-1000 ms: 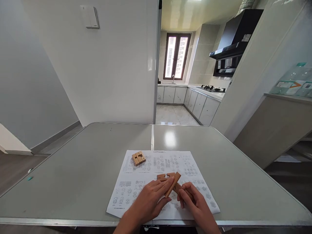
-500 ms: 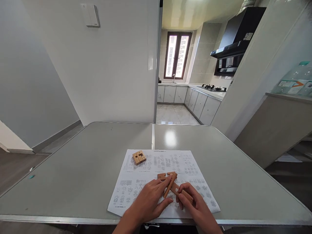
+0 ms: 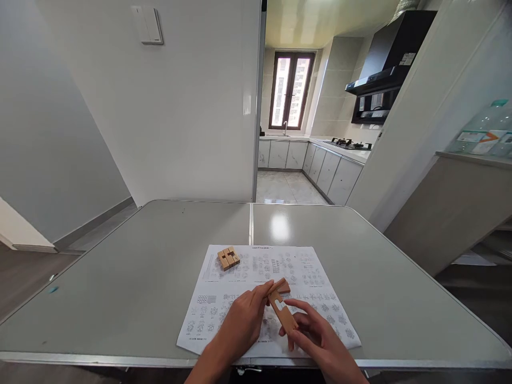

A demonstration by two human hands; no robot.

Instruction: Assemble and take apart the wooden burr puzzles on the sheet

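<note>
My left hand [image 3: 243,317] is closed, its fingertips pinching a narrow wooden stick and the upper end of a flat notched wooden puzzle piece [image 3: 286,319]. An oval cutout with white paper showing through marks the flat piece. My right hand [image 3: 314,336] curls around the lower end of that piece, with thumb and fingers on it. Another short wooden piece [image 3: 285,288] shows just behind the stick; whether it touches the held pieces I cannot tell. Fingers hide part of the wood. Below both hands lies a printed sheet of diagrams [image 3: 216,320].
A small square wooden block puzzle [image 3: 228,258] rests on the sheet's far left part. The grey folding table [image 3: 120,288] has a metal front edge and a centre seam. A small teal object [image 3: 53,289] lies near its left edge.
My left hand has gone from spread over the pieces to a pinch. The flat piece has turned so its cutout shows, and my right hand has shifted slightly towards me.
</note>
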